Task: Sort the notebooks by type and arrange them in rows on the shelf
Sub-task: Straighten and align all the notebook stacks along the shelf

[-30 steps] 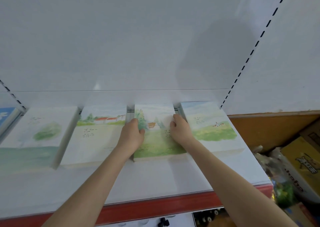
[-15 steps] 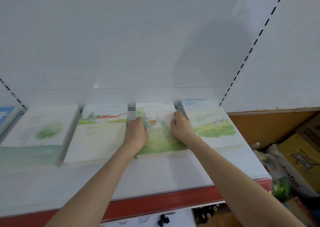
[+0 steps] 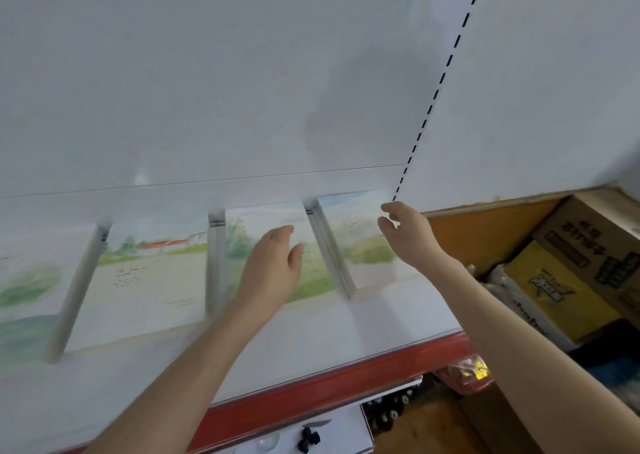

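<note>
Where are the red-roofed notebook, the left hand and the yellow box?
red-roofed notebook (image 3: pixel 142 287): head view, middle of its front cover.
left hand (image 3: pixel 273 266): head view, back of the hand.
yellow box (image 3: pixel 554 291): head view, its printed top face.

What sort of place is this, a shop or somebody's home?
Most likely a shop or its stockroom. A white display shelf with a red front edge, a slotted upright on the back panel, rows of look-alike notebooks, and printed cardboard cartons stacked beside it all suggest retail.
</note>
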{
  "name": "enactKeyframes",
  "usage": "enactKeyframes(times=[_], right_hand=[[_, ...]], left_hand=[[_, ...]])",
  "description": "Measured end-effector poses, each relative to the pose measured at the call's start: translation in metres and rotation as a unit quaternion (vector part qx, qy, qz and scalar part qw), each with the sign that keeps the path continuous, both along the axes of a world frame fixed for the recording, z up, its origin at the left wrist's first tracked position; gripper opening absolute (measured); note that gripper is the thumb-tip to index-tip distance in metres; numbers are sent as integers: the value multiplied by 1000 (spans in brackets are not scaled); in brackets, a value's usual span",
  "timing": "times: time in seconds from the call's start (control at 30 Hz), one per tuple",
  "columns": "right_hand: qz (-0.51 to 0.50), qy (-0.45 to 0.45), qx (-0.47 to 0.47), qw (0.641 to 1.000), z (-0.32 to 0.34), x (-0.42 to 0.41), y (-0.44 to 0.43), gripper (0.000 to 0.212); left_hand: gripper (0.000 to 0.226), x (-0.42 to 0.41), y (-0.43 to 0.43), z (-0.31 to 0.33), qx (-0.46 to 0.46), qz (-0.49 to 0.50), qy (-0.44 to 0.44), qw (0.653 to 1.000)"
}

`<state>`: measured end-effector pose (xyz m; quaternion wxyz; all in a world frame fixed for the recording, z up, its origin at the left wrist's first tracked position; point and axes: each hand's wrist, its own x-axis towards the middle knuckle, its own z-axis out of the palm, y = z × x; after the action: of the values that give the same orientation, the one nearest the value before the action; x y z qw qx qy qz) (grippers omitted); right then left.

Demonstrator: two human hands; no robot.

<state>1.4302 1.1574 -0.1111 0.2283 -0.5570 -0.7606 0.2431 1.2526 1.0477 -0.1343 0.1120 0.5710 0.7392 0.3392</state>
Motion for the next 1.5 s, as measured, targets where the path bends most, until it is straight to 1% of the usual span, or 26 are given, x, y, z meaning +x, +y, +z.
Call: enactKeyframes(times=[0.17,0.23,0.3,0.4,0.5,0.57,0.63,0.7,0.77,0.83,1.03,1.17,1.2,1.37,1.43,1.5], right_hand=[[6,-22,-14,1000,-8,27,21,38],[15,-27,-30,999,-12,35,33,40],[30,-30,-51,998,-16,41,45,42],[63,-26,-89,994,-21,44,62,47],[87,-10,-121,989,-28,43,69,49],[94,8,-127,987,-33,42,71,44],[93,43,-134,986,-37,42,73,30],[74,78,-145,984,-41,41,75,6],[69,97,-140,983,-43,40,75,28],[63,105,-133,984,-44,41,75,34],[58,94,-119,987,-44,40,77,30],[69,74,-123,987,-44,39,75,11],[69,65,-123,988,-44,38,74,10],[67,57,-137,987,-41,37,74,10],[83,58,-147,984,-38,42,75,12],[109,75,-168,977,-36,53,73,16]], left_hand=[[35,43,34,4,-28,-18,-34,999],[33,55,50,4,-74,0,-45,996],[36,66,64,3,-130,20,-46,990],[37,79,79,0,-162,51,-57,984],[36,87,88,-11,-143,99,-85,981],[35,90,90,-16,-126,134,-101,978],[33,94,91,-16,-112,160,-125,973],[31,96,92,-15,-102,173,-134,970],[30,97,93,-15,-101,182,-131,969],[29,97,95,-17,-98,186,-124,970],[26,96,95,-21,-83,183,-120,972],[24,94,99,-23,-90,175,-109,975],[23,94,98,-23,-89,171,-106,975],[22,93,94,-22,-88,149,-101,980],[22,94,89,-21,-92,127,-104,982],[28,98,77,-19,-94,102,-97,986]])
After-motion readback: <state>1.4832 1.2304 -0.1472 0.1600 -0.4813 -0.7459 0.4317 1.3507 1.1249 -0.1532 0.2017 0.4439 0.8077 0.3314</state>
